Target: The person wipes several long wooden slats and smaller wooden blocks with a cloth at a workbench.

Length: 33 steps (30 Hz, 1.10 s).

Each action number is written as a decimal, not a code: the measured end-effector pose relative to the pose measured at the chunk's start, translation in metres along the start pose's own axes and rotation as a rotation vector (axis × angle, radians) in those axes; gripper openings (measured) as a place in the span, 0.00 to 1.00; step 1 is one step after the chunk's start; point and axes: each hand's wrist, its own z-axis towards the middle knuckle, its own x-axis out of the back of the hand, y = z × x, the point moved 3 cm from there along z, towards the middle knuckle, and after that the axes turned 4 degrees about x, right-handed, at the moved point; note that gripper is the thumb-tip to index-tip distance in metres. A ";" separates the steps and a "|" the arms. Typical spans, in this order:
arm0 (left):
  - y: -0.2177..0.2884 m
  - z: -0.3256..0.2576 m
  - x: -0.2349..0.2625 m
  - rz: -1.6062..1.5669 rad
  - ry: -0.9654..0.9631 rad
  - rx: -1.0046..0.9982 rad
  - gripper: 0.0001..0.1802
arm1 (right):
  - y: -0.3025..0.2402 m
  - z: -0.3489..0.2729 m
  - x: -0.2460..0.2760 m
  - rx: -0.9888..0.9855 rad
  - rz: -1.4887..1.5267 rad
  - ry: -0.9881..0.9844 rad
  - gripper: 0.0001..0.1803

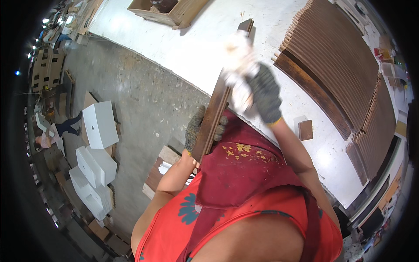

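My left hand (193,131), in a dark grey knit glove, is wrapped round the near end of a long dark brown wooden strip (214,108). The strip slants up and away from my body, its far part over the white table. In a matching glove, my right hand (265,95) grips a white rag (238,54) at the strip's far half. Motion smears the rag, and it covers part of the strip; how firmly it touches the wood cannot be made out.
Many brown strips (327,48) lie side by side on the right of the white table (148,32). A small brown block (305,130) sits nearer me. An open wooden box (181,15) stands at the far edge. White box-like units (99,124) and a person (65,127) are on the left floor.
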 end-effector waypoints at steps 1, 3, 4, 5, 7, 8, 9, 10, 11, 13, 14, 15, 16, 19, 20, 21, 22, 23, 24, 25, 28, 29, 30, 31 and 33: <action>0.002 -0.003 -0.009 0.096 0.064 -0.034 0.30 | -0.034 0.018 -0.004 -0.102 0.395 -0.148 0.13; 0.003 -0.006 0.004 0.136 0.151 -0.043 0.30 | -0.077 0.002 -0.020 0.196 0.171 -0.254 0.16; 0.007 -0.010 0.018 0.157 0.200 -0.046 0.30 | -0.101 0.018 -0.022 0.273 -0.106 -0.452 0.17; 0.008 -0.015 0.030 0.186 0.248 -0.047 0.30 | -0.103 0.013 -0.017 0.396 0.109 -0.276 0.16; 0.008 -0.022 0.038 0.264 0.349 -0.032 0.30 | -0.094 0.011 -0.023 0.283 0.159 -0.404 0.19; 0.009 -0.024 0.041 0.300 0.390 -0.018 0.29 | -0.078 0.010 -0.032 0.297 0.074 -0.388 0.19; 0.007 -0.023 0.039 0.314 0.414 -0.008 0.29 | -0.059 0.012 -0.039 0.310 -0.007 -0.378 0.20; 0.006 -0.021 0.038 0.311 0.418 0.003 0.29 | -0.051 0.032 -0.031 0.307 -0.115 -0.334 0.21; 0.003 -0.014 0.027 0.258 0.365 0.000 0.30 | -0.022 0.036 -0.034 0.331 -0.101 -0.133 0.20; 0.002 -0.012 0.022 0.280 0.241 -0.009 0.31 | 0.042 0.063 -0.034 0.348 -0.399 -0.036 0.15; 0.002 -0.010 0.024 0.167 0.180 -0.023 0.31 | 0.075 0.077 -0.036 0.369 -0.511 0.008 0.12; 0.003 -0.010 0.030 0.059 0.100 -0.011 0.31 | 0.097 0.093 -0.034 0.305 -0.554 -0.032 0.11; 0.004 -0.010 0.036 -0.029 0.027 0.011 0.31 | 0.111 0.117 -0.032 0.111 -0.652 -0.174 0.14; 0.009 -0.012 0.046 -0.194 -0.173 0.091 0.31 | 0.146 0.157 -0.030 -0.154 -0.787 -0.294 0.23; 0.012 -0.013 0.045 -0.200 -0.211 0.104 0.31 | 0.172 0.160 -0.029 -0.204 -0.821 -0.352 0.24; 0.015 -0.012 0.048 -0.216 -0.245 0.121 0.32 | 0.193 0.157 -0.029 -0.254 -0.855 -0.416 0.26; 0.016 -0.014 0.051 -0.229 -0.284 0.123 0.32 | 0.187 0.152 -0.024 -0.387 -0.667 -0.253 0.28; 0.019 -0.017 0.055 -0.211 -0.286 0.107 0.32 | 0.180 0.143 -0.020 -0.516 -0.475 -0.090 0.30; 0.022 -0.017 0.055 -0.170 -0.255 0.082 0.32 | 0.176 0.135 -0.016 -0.796 -0.257 0.088 0.33; 0.024 -0.017 0.048 -0.119 -0.204 0.053 0.32 | 0.158 0.122 -0.010 -0.871 -0.091 0.210 0.32; 0.033 -0.027 0.016 0.290 0.291 -0.062 0.30 | 0.108 0.074 0.001 -1.136 0.379 0.483 0.30; 0.034 -0.026 0.001 0.403 0.309 -0.074 0.31 | 0.071 0.068 0.008 -1.143 0.581 0.465 0.31; 0.038 -0.022 -0.012 0.522 0.325 -0.078 0.32 | 0.061 0.041 0.007 -1.136 0.605 0.447 0.26; 0.042 -0.018 -0.019 0.642 0.345 -0.091 0.33 | 0.070 0.002 0.006 -0.712 0.109 0.066 0.23; 0.057 -0.006 -0.015 0.755 0.365 -0.094 0.30 | 0.054 -0.060 0.014 -0.187 -0.348 -0.062 0.21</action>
